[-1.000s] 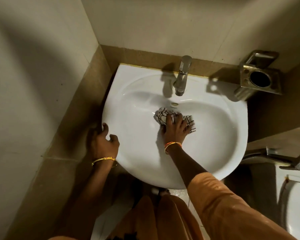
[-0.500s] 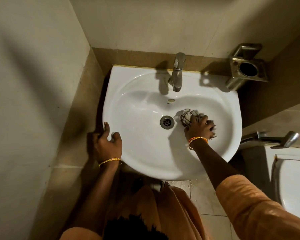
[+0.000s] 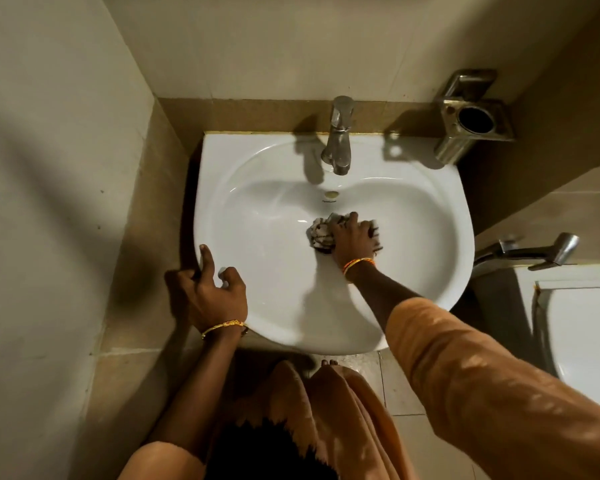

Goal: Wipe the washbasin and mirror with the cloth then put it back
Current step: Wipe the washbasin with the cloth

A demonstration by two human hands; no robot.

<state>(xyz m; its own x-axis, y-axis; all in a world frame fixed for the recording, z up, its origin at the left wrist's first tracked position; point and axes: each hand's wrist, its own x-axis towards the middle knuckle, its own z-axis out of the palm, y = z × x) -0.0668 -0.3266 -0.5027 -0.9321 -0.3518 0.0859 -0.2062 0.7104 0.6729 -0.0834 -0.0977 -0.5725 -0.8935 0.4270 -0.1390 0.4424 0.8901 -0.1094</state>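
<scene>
The white washbasin (image 3: 264, 216) hangs on the tiled wall in a corner, with a chrome tap (image 3: 338, 140) at its back. A bunched white cloth with dark checks (image 3: 321, 233) lies at the bottom of the bowl, over the drain. My right hand (image 3: 352, 239) presses down on the cloth and grips it with curled fingers. My left hand (image 3: 212, 292) holds the basin's front left rim, thumb on top of the rim. No mirror is in view.
A steel holder (image 3: 471, 119) is fixed to the wall at the back right. A chrome spray handle (image 3: 534, 251) and a white toilet cistern (image 3: 582, 327) stand to the right. Walls close in at left and behind. Tiled floor (image 3: 406, 396) shows below the basin.
My right hand has slid the cloth from the bowl's right side back to the middle, covering the drain. My left hand stays on the rim.
</scene>
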